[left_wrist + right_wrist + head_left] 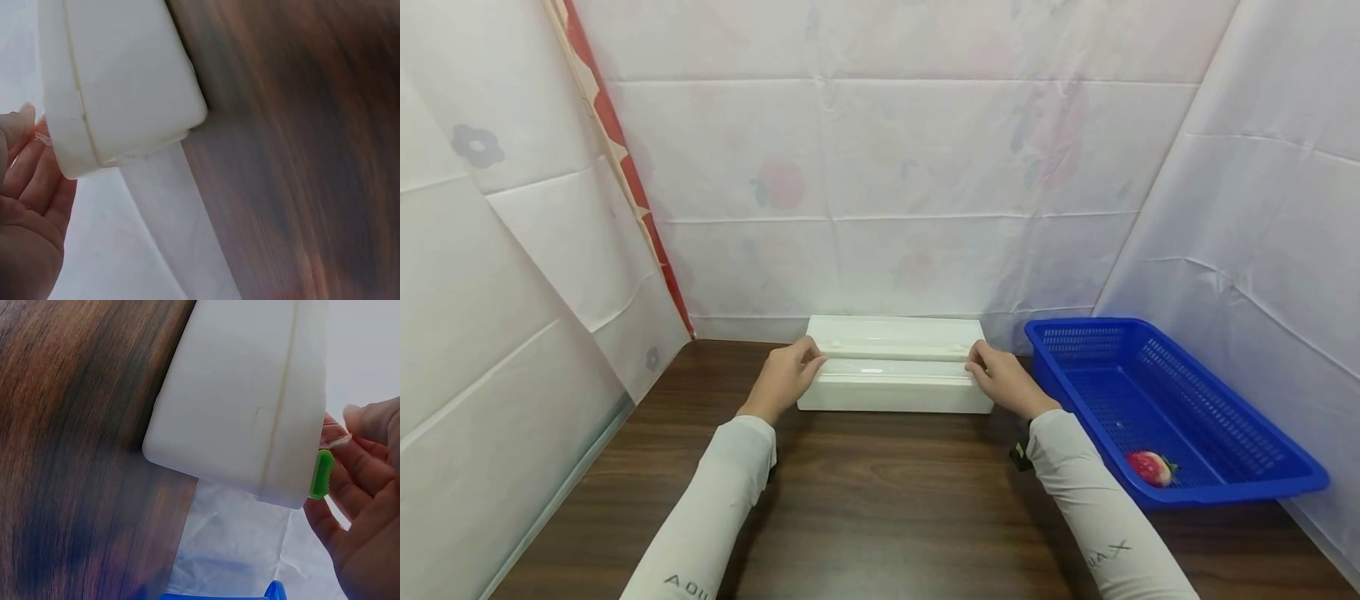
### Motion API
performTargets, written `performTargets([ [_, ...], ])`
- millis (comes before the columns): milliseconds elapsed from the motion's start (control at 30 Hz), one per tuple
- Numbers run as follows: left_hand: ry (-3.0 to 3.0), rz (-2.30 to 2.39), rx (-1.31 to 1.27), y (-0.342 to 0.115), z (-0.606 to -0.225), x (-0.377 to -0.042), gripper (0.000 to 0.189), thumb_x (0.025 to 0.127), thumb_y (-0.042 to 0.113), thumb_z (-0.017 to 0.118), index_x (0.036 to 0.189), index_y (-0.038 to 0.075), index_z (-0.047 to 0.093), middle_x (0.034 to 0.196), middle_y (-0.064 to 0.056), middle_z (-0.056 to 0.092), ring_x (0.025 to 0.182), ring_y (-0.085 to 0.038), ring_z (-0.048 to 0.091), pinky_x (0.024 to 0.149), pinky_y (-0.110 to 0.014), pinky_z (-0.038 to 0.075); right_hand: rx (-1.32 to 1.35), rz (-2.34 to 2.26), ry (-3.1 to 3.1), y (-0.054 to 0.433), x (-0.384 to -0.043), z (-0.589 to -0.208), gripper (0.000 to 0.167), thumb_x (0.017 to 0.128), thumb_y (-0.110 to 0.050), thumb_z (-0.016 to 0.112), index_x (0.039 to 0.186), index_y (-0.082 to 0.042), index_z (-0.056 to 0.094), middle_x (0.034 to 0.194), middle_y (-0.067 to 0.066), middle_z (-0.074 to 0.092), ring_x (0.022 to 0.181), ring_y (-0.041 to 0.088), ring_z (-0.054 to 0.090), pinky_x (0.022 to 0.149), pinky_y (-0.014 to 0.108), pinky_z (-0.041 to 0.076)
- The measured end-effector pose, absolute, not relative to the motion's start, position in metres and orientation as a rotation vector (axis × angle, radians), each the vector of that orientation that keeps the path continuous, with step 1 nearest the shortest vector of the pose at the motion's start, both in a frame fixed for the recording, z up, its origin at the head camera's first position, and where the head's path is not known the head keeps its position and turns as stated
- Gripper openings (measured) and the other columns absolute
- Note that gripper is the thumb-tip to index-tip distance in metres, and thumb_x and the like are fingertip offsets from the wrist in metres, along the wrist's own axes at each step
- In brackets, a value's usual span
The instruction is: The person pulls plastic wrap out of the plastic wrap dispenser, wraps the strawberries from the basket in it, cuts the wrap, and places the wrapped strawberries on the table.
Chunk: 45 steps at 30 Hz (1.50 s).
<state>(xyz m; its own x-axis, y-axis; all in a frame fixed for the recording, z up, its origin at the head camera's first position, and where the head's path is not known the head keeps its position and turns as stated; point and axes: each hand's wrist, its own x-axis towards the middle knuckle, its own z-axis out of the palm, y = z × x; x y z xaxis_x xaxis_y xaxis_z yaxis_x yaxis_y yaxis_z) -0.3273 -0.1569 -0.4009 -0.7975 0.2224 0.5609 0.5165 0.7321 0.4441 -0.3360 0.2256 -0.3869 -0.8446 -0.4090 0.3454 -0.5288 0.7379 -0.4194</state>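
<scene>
A long white plastic box (895, 395), which looks like a cling film dispenser, lies crosswise on the wooden table. At its left end my left hand (786, 377) pinches a bit of clear film (44, 139) between thumb and fingers. My right hand (1006, 380) does the same at the opposite end, where clear film (334, 434) shows between thumb and fingertips. Beside those right fingers, a small green piece (321, 475) sticks out from the box's edge. The film across the box top is hard to make out in the head view.
Right of the box stands a blue plastic basket (1217, 392) with a red and white fruit-like piece (1152, 468) in it. White patterned sheeting (895, 167) hangs behind and at both sides. Dark wooden tabletop (880, 500) stretches in front of the box.
</scene>
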Motion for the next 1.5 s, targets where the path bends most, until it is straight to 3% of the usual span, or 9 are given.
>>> performTargets([
  [200,-2.482,-0.909,-0.557,-0.158,-0.402,-0.328,0.008,0.099,0.015,0.066,0.098,0.01,0.06,0.085,-0.004,0.068,0.072,-0.02,0.063,0.066,-0.039,0.053,0.689,0.776,-2.691,0.226,-0.336,-0.388,0.005,0.102,-0.013,0.059,0.101,-0.009,0.056,0.088,0.002,0.066,0.07,0.014,0.058,0.061,0.036,0.048],
  [400,-2.507,-0.959,-0.544,-0.16,-0.401,-0.328,0.008,0.1,0.017,0.065,0.1,0.01,0.06,0.091,-0.006,0.069,0.082,-0.023,0.067,0.07,-0.041,0.054,0.666,0.803,-2.717,0.228,-0.337,-0.386,0.019,0.101,-0.012,0.06,0.117,-0.003,0.065,0.077,-0.001,0.063,0.064,0.012,0.054,0.06,0.033,0.047],
  [667,-2.546,-0.984,-0.509,-0.161,-0.4,-0.328,0.012,0.102,0.022,0.062,0.103,0.011,0.06,0.101,-0.014,0.072,0.095,-0.03,0.07,0.075,-0.046,0.056,0.688,0.721,-2.741,0.225,-0.338,-0.382,0.017,0.102,-0.017,0.06,0.099,-0.005,0.072,0.081,0.0,0.063,0.07,0.015,0.053,0.064,0.035,0.046],
  [867,-2.547,-1.047,-0.479,-0.16,-0.398,-0.326,0.011,0.102,0.021,0.062,0.104,0.011,0.06,0.105,-0.014,0.073,0.1,-0.03,0.07,0.076,-0.046,0.055,0.676,0.776,-2.721,0.225,-0.335,-0.38,0.017,0.103,-0.017,0.058,0.102,-0.005,0.071,0.086,0.002,0.066,0.074,0.015,0.056,0.066,0.036,0.048],
  [1300,-2.502,-1.169,-0.471,-0.158,-0.393,-0.325,0.011,0.103,0.022,0.06,0.102,0.01,0.061,0.099,-0.006,0.075,0.093,-0.022,0.073,0.085,-0.05,0.054,0.597,0.94,-2.698,0.228,-0.33,-0.375,0.021,0.106,-0.023,0.054,0.108,-0.009,0.07,0.094,0.002,0.07,0.087,0.018,0.065,0.071,0.038,0.051],
  [1500,-2.477,-1.185,-0.466,-0.159,-0.388,-0.324,0.013,0.103,0.022,0.059,0.102,0.01,0.061,0.095,-0.005,0.075,0.089,-0.021,0.073,0.081,-0.047,0.055,0.584,0.953,-2.67,0.229,-0.332,-0.372,0.025,0.106,-0.027,0.054,0.107,-0.008,0.07,0.093,0.001,0.071,0.084,0.018,0.065,0.068,0.036,0.051],
])
